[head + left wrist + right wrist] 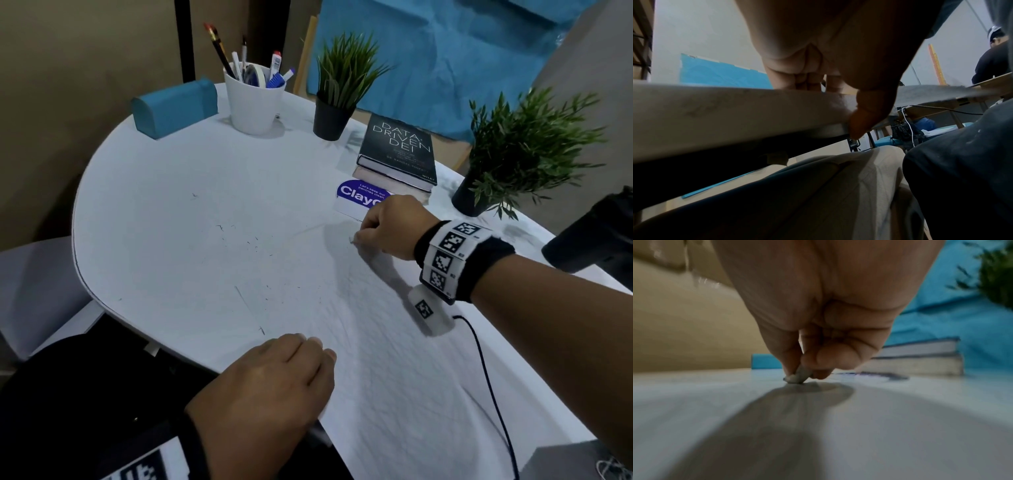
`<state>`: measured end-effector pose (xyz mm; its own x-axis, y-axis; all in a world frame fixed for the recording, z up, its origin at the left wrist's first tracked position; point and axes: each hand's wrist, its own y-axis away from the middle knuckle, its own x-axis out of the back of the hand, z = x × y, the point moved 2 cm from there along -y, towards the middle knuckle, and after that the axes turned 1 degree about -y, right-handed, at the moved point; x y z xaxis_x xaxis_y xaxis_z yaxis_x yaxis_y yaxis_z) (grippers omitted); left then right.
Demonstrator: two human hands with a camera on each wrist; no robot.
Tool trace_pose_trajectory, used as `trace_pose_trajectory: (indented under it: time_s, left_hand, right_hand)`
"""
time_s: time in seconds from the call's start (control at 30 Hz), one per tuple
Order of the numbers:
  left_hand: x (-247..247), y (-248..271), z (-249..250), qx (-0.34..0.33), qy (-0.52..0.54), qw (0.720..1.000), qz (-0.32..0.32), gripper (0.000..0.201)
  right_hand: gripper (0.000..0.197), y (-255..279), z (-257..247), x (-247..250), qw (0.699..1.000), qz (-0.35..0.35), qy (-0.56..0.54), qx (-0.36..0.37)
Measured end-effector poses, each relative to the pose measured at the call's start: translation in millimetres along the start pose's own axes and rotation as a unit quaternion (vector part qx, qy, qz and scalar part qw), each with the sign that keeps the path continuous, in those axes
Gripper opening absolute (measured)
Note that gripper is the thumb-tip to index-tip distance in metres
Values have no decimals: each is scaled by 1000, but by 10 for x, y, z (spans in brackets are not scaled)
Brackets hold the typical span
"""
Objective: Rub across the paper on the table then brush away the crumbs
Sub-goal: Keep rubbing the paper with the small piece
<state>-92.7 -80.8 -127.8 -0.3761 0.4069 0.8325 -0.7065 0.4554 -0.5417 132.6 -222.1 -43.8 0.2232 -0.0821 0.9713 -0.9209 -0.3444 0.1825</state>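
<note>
Paper (205, 205) being rubbed, far right; right hand (387, 228) pinching eraser (798, 378), left hand (270, 380) lying flat, steadying. Brushing crumbs (253, 243) coming next.

Under my fingertips (320, 346) I see wrinkled, matt white paper (205, 205); beyond them, a glossy white plastic pot (251, 102).

Right wrist: black wristband (479, 263) carrying white square-code tags (445, 253), white module (430, 313), thin black cable (489, 377). Left wrist: similar band (150, 459).
</note>
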Motion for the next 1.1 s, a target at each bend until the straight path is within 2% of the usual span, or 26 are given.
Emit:
trace_pose_trajectory:
  time_s: [0.07, 0.17, 0.3, 0.37, 0.5, 0.67, 0.73, 0.87, 1.0, 1.1]
  left_hand:
    - [-7, 15, -10, -1, -1, 1000, -3, 53]
    - [-21, 51, -23, -8, -5, 1000, -16, 48]
    - [-38, 37, -2, 3, -5, 1000, -5, 43]
    - [-33, 41, -5, -3, -8, 1000, -9, 41]
    - [-29, 65, -28, -7, -15, 1000, -16, 42]
    - [-29, 64, -30, -18, -6, 1000, -25, 38]
    - [-4, 67, -40, -15, -3, 999, -28, 39]
    - [-8, 73, -28, -10, -7, 1000, -22, 45]
    - [-9, 70, -27, -14, 7, 999, -30, 43]
    - [3, 79, -40, -12, 7, 1000, -28, 49]
  right_hand:
    - [20, -19, -39, 24, 1000, 8, 19, 10]
    - [17, 45, -164, -23, 999, -26, -16, 45]
    - [21, -29, -14, 43, 1000, -2, 24, -5]
    - [18, 9, 8, 73, 1000, 9, 19, 3]
    - [14, 271, -111, -60, 995, -70, -48, 58]
    - [20, 77, 78, 62, 1000, -13, 12, -1]
    - [18, 96, 36, 68, 1000, -19, 1, 8]
    - [14, 257, -34, -53, 996, -76, -43, 37]
    - [18, 119, 125, 58, 1000, -15, -4, -11]
    - [15, 176, 34, 25, 999, -30, -24, 17]
